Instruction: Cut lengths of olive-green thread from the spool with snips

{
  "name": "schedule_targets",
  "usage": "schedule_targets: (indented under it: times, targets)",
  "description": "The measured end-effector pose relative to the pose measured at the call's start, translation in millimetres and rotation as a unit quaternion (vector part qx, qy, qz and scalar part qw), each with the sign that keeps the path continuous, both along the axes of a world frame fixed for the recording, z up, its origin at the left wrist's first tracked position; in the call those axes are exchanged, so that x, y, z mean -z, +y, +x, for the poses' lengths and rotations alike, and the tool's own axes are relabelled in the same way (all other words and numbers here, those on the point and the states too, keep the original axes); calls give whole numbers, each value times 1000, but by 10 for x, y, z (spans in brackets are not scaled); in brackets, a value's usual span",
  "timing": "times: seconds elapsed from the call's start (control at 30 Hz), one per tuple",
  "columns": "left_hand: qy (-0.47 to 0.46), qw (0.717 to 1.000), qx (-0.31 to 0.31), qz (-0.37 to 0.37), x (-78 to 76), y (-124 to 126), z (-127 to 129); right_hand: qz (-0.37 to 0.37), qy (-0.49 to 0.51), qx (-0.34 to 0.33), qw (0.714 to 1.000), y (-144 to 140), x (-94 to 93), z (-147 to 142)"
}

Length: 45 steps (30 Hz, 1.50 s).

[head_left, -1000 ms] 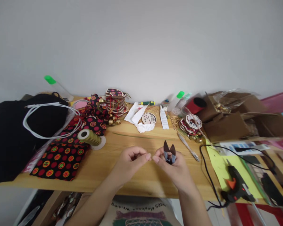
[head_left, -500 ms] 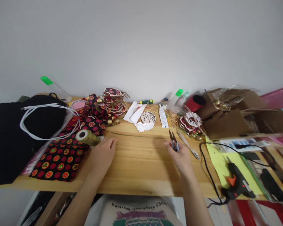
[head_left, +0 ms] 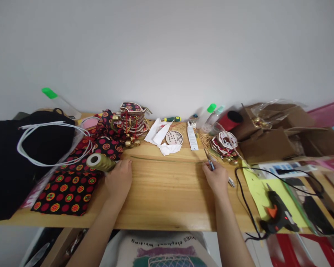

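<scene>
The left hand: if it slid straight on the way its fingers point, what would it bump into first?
Probably the olive thread spool: the left hand lies right beside it, fingers aimed up-left towards it; contact is unclear.

Both my bare forearms reach up from the near edge, spread well apart. My left hand [head_left: 119, 180] lies palm down at the left, fingers loosely curled and pointing far and left. My right hand [head_left: 217, 177] lies knuckles up at the right, its fingers pinched together toward the far side. Both wrists are straight and low.
</scene>
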<state>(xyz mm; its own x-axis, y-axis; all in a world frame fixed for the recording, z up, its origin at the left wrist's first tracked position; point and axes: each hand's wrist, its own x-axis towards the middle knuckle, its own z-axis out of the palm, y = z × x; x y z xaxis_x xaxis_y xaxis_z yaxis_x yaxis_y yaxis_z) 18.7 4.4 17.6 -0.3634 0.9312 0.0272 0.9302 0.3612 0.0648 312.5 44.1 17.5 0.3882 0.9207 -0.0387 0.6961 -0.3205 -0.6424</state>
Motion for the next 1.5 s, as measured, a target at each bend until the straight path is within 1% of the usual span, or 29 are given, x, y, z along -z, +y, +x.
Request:
schedule_targets:
  times: [0.2, 0.4, 0.57, 0.77, 0.93, 1.0, 1.07, 1.17, 1.27, 1.4, 1.5]
  targets:
    - [15, 999, -34, -29, -30, 13, 40, -11, -45, 8, 999, -4, -1, -34]
    - [25, 997, -59, -41, -4, 35, 52, -24, -88, 21, 996, -13, -6, -54]
    - [36, 997, -52, -43, 9, 31, 42, -27, -80, 22, 996, -11, -5, -50]
    - [51, 995, -66, -47, 35, 33, 48, -35, -98, 55, 993, 10, 12, -61]
    - [66, 994, -68, -46, 38, 37, 63, -37, -114, 52, 991, 13, 28, -52]
    - [71, 993, -78, -51, 28, 45, 72, -39, -118, 47, 991, 12, 22, -51]
    - [69, 992, -88, -60, 7, 55, 80, -39, -126, 44, 990, 13, 15, -52]
    - [58, 992, -83, -74, -52, 70, 84, -43, -130, 40, 990, 17, 9, -41]
    - [56, 991, -72, -94, -153, 103, 83, -50, -126, 26, 990, 27, 7, -13]
    - [61, 989, -43, -130, -291, 184, 87, -63, -116, 10, 991, 47, 0, 32]
    - [66, 988, -35, -134, -301, 214, 92, -71, -117, 8, 991, 55, -9, 50]
